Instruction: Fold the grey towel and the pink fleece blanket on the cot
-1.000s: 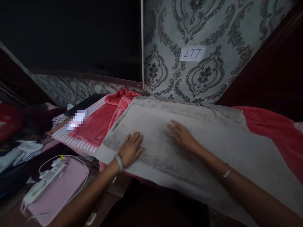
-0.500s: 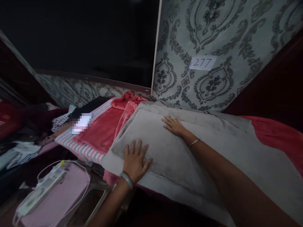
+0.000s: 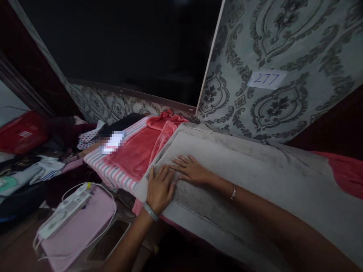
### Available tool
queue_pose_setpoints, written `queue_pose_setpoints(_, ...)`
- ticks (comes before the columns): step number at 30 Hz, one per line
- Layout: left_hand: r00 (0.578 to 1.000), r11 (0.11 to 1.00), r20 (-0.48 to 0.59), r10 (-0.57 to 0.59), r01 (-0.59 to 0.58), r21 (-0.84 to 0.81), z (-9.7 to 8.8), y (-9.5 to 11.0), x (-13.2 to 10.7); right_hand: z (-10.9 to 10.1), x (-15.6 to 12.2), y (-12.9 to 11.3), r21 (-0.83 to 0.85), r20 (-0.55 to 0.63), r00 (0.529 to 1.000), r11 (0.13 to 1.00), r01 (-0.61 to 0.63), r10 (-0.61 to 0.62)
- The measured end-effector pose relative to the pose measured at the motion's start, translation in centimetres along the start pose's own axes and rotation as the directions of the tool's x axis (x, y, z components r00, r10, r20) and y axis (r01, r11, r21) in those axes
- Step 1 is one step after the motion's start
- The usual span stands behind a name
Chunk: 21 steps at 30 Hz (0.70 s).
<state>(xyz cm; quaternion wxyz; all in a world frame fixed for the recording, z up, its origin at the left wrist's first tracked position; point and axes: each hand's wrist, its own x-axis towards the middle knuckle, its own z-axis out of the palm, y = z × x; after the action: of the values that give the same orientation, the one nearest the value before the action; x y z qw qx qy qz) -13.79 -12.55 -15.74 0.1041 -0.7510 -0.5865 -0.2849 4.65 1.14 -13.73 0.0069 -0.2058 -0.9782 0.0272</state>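
A grey plush cloth, folded in layers with its edges visible, is spread over the table. Flat on its near left part lies my left hand, fingers stretched forward, a pale bangle on the wrist. My right hand rests palm down just right of it, fingers pointing left and almost touching the left hand. Neither hand grasps anything. Under and beside the grey cloth is a red plush blanket, lying on a striped cloth at the left; more red fabric shows at the far right.
A large dark television stands behind the table against patterned wallpaper bearing a paper label. On a pink stool at lower left sits a white power strip with its cord. Piled clothes and a red bag lie farther left.
My right hand has slid left and nearer across the grey cloth, now beside my left hand. The left hand's fingers have drawn closer together. The camera view has turned slightly left.
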Motion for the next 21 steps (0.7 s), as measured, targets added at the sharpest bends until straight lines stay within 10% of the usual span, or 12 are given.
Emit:
queue_pose_setpoints(12, 0.984, 0.989, -0.096, -0.148, 0.147, -0.012, 1.4, -0.7, -0.7, 0.1, 6.0, 12.1, -0.038, 0.003, 0.916, 0.915, -0.401, 0.401)
queue_pose_setpoints(21, 0.975, 0.974, -0.041, -0.218, 0.214, -0.073, 1.5, -0.5, -0.2, -1.3, 5.9, 9.6, -0.042, -0.033, 0.842, 0.841, -0.54, 0.539)
